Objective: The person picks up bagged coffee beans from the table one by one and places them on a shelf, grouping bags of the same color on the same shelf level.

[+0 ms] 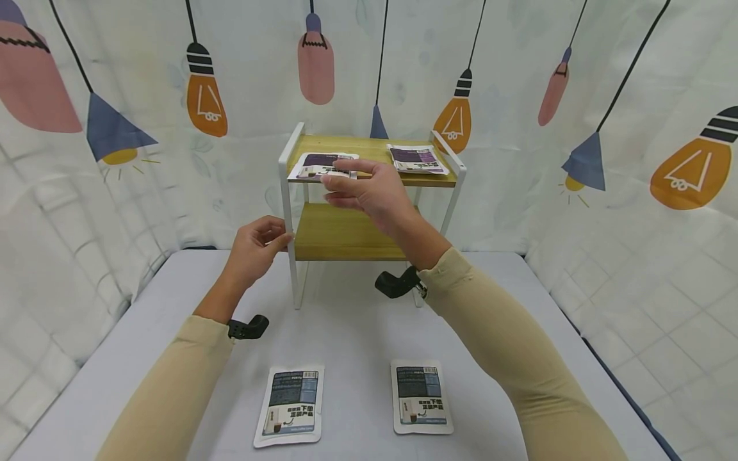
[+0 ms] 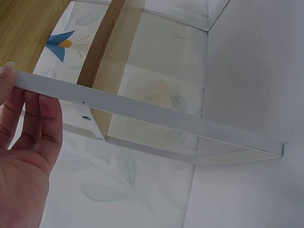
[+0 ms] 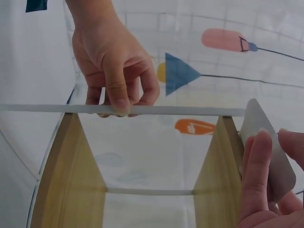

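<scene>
My left hand [image 1: 257, 246] grips the front left upright [image 1: 287, 208] of a small two-tier shelf, its thumb and fingers on either side of the white bar [image 2: 142, 111]. At the top tier, my right hand [image 1: 375, 192] is at a flat white-edged packet [image 1: 311, 166] on the left. In the right wrist view this packet [image 3: 259, 121] runs between the thumb and the fingers [image 3: 259, 161], which pinch it near the board's front edge. The hand hides the packet's right part in the head view. Another printed packet [image 1: 418, 159] lies on the top tier's right side.
The lower wooden tier [image 1: 346, 234] sits beneath the top one. Two packets with dark printed panels, one at left [image 1: 290, 406] and one at right [image 1: 422, 397], lie on the white table [image 1: 352, 346] in front. A lamp-patterned curtain [image 1: 259, 83] hangs behind.
</scene>
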`<action>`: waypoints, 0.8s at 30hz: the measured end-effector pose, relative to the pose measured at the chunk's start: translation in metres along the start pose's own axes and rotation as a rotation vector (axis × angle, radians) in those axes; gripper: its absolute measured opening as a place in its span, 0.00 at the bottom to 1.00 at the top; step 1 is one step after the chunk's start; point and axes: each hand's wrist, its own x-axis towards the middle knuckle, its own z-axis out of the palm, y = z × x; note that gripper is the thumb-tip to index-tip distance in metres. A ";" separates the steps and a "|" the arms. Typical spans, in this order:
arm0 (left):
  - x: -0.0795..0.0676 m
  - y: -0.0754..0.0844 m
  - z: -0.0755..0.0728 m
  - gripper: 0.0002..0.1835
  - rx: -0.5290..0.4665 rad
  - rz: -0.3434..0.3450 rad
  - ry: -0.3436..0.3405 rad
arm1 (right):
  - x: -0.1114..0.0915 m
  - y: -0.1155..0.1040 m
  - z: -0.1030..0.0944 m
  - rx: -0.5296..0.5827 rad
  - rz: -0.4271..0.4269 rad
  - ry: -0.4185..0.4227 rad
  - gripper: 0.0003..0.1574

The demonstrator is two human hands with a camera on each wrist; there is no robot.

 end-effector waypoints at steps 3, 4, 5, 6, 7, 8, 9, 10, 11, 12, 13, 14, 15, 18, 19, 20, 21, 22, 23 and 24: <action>0.000 0.000 0.000 0.14 0.000 -0.002 -0.002 | 0.000 0.000 0.000 -0.002 -0.004 0.001 0.25; 0.000 0.000 0.000 0.14 0.000 0.000 -0.003 | 0.000 0.000 0.001 -0.003 -0.008 0.001 0.25; 0.000 -0.001 0.000 0.14 0.000 0.002 -0.003 | 0.000 0.000 0.001 -0.002 -0.010 0.002 0.25; 0.000 -0.001 -0.001 0.14 -0.001 0.004 -0.003 | 0.000 0.000 0.001 -0.001 -0.012 0.002 0.25; 0.001 -0.001 -0.001 0.14 -0.003 0.008 -0.003 | 0.000 0.000 0.002 0.001 -0.013 0.003 0.25; 0.001 -0.002 0.000 0.14 -0.006 0.011 -0.003 | 0.000 0.000 0.002 0.002 -0.016 0.004 0.25; 0.001 -0.002 0.000 0.14 -0.008 0.015 -0.003 | 0.001 0.000 0.002 0.003 -0.017 0.006 0.25; 0.001 -0.002 0.000 0.14 -0.010 0.018 -0.003 | 0.001 0.000 0.002 0.004 -0.017 0.009 0.25; 0.002 -0.003 0.000 0.14 -0.014 0.020 -0.003 | 0.001 0.000 0.002 0.003 -0.016 0.012 0.25; 0.002 -0.003 0.000 0.14 -0.015 0.022 -0.003 | 0.001 0.000 0.002 0.003 -0.014 0.015 0.25; 0.002 -0.003 0.000 0.14 -0.016 0.023 -0.004 | 0.001 0.000 0.002 0.003 -0.012 0.019 0.25; 0.002 -0.003 0.000 0.14 -0.015 0.023 -0.003 | 0.002 -0.001 0.002 0.004 -0.010 0.021 0.25; 0.002 -0.003 0.000 0.14 -0.014 0.022 -0.003 | 0.002 -0.001 0.003 0.005 -0.006 0.024 0.25; 0.001 -0.002 0.000 0.14 -0.008 0.018 -0.001 | 0.003 -0.001 0.003 0.004 -0.002 0.031 0.25; 0.001 -0.002 0.000 0.14 -0.006 0.017 0.000 | 0.003 -0.001 0.003 0.002 -0.003 0.032 0.25; 0.001 -0.002 0.000 0.14 -0.006 0.017 0.001 | 0.003 -0.001 0.003 0.000 -0.004 0.033 0.25; 0.001 -0.002 0.000 0.14 -0.007 0.017 0.002 | 0.003 -0.001 0.004 -0.003 -0.006 0.033 0.25; 0.001 -0.002 0.000 0.14 -0.009 0.017 0.002 | 0.004 -0.001 0.004 -0.004 -0.007 0.033 0.25; 0.001 -0.002 0.000 0.14 -0.010 0.018 0.002 | 0.004 -0.001 0.004 -0.010 -0.009 0.035 0.25; 0.001 -0.002 0.000 0.14 -0.012 0.019 0.002 | 0.004 -0.001 0.004 -0.016 -0.009 0.038 0.24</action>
